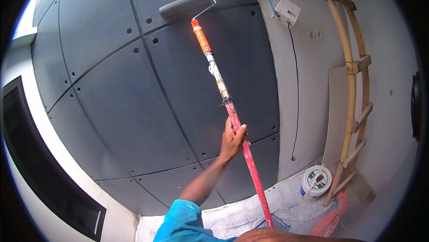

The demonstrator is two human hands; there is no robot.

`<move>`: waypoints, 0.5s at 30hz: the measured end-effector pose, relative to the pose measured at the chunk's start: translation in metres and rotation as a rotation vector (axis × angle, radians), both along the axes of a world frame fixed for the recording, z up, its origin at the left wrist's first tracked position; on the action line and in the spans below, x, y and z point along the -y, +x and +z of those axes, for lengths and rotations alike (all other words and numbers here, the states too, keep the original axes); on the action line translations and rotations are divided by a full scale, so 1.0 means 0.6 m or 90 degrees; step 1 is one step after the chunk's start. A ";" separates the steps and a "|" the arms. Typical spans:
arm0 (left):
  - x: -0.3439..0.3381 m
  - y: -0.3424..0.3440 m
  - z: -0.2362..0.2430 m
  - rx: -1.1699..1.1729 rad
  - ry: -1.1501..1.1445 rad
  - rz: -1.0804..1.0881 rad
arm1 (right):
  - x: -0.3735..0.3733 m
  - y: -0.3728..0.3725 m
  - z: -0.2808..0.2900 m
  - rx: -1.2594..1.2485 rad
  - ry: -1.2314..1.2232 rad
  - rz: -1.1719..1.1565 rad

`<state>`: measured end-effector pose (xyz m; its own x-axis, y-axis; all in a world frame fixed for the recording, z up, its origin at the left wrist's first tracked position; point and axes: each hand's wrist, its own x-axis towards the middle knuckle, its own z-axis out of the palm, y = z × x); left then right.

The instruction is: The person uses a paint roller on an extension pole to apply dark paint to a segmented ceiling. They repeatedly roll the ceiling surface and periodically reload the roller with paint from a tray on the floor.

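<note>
My left hand (234,139) grips the red, paint-marked pole (251,167) of a paint roller. The pole runs up through a taped pale section to an orange handle (201,35), where a wire frame carries a dark grey roller sleeve (183,6) at the upper part of the grey panelled wall (111,121), which has grooves and round holes. Part of my right arm (295,235) crosses the bottom edge; its hand is not in view.
A bamboo ladder (349,90) leans at the right beside a pale board (335,103). A socket box (287,12) with cables is on the white wall. A bucket (308,184), tray (279,223) and pink cloth (330,222) lie below on floor sheeting (219,217). A dark-framed opening (44,161) is left.
</note>
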<state>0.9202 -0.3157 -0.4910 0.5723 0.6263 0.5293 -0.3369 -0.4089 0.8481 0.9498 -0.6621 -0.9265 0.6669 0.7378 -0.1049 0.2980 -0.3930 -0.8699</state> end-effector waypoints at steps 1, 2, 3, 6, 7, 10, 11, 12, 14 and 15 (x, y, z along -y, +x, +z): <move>-0.011 -0.001 0.026 0.005 0.014 0.008 | -0.014 -0.002 0.013 0.002 0.006 0.000; -0.026 -0.002 0.052 0.019 0.032 0.005 | -0.028 -0.007 0.027 0.004 0.012 -0.002; -0.039 -0.002 0.078 0.035 0.049 0.004 | -0.039 -0.010 0.044 0.009 0.017 -0.001; -0.065 -0.001 0.160 0.084 0.094 0.008 | -0.065 -0.021 0.098 0.013 0.028 0.000; -0.073 -0.002 0.188 0.097 0.092 -0.006 | -0.071 -0.027 0.118 0.012 0.026 -0.001; -0.099 0.006 0.270 0.153 0.112 0.011 | -0.099 -0.037 0.182 0.017 0.025 -0.002; -0.106 0.005 0.296 0.158 0.125 0.018 | -0.109 -0.041 0.205 0.021 0.023 -0.001; -0.108 0.004 0.321 0.151 0.141 0.024 | -0.117 -0.043 0.226 0.023 0.024 -0.011; -0.109 -0.008 0.367 0.135 0.175 0.037 | -0.144 -0.054 0.273 0.034 0.028 -0.020; -0.098 0.016 0.382 0.129 0.196 0.035 | -0.153 -0.067 0.307 0.038 0.035 -0.049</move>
